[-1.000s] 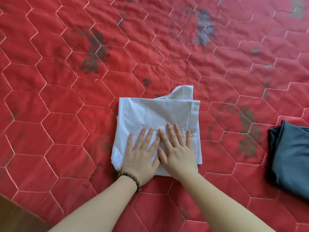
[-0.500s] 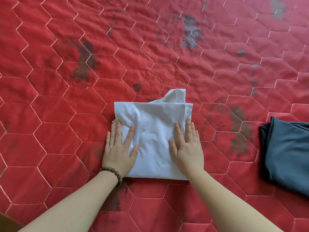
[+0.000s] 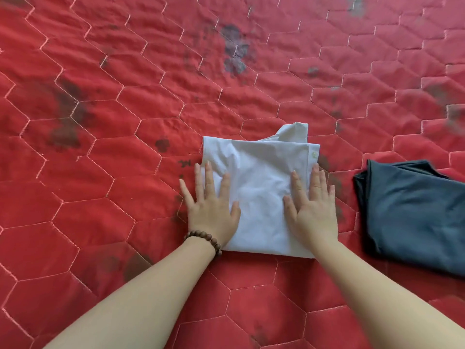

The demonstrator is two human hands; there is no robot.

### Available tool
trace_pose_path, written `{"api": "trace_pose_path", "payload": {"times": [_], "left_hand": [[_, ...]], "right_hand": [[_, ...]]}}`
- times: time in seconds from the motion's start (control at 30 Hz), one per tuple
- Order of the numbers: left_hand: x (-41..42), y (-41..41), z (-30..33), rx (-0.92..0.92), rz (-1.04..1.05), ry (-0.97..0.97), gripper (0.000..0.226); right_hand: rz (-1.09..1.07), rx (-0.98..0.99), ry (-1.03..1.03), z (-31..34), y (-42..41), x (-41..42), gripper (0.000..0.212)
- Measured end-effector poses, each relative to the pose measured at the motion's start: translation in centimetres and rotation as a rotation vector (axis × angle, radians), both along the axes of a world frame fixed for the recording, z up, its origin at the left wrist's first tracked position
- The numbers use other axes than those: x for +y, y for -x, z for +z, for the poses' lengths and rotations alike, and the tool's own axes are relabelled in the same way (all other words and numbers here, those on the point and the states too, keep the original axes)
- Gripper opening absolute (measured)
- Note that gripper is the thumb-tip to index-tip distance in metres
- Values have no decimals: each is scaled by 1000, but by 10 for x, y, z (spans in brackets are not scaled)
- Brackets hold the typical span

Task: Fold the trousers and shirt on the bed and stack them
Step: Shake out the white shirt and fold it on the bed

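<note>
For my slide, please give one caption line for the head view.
Both hands, left and right, press flat on the folded white shirt on a red quilt; folded dark trousers lie apart, unstacked.

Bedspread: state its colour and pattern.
Red bedspread, quilted in pale hexagon stitching with dark blotches; head view shows it.

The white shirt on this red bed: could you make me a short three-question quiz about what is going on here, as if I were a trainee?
1. True or false: the white shirt already lies stacked on the dark trousers.
2. How do the left hand and right hand lie on the shirt? A) flat, fingers straight B) pinching a corner C) lifted clear
3. Fill in: the bead bracelet sits on the ___ wrist.

Key: 1 false, they lie apart on the red quilt; 2 A; 3 left.
</note>
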State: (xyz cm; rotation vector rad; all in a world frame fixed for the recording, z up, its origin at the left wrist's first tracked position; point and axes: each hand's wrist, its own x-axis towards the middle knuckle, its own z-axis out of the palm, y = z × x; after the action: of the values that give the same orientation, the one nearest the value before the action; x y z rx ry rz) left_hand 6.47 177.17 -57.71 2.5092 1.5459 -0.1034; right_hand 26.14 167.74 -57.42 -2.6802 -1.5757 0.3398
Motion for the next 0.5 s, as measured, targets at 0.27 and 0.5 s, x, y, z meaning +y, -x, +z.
{"api": "trace_pose_path", "payload": {"times": [0.27, 0.5], "left_hand": [[7, -12, -19, 41, -194, 5, 65], [3, -11, -16, 17, -90, 29, 64]], "right_hand": [[142, -18, 73, -16, 29, 19, 61], [36, 10, 105, -6, 26, 15, 61]]}}
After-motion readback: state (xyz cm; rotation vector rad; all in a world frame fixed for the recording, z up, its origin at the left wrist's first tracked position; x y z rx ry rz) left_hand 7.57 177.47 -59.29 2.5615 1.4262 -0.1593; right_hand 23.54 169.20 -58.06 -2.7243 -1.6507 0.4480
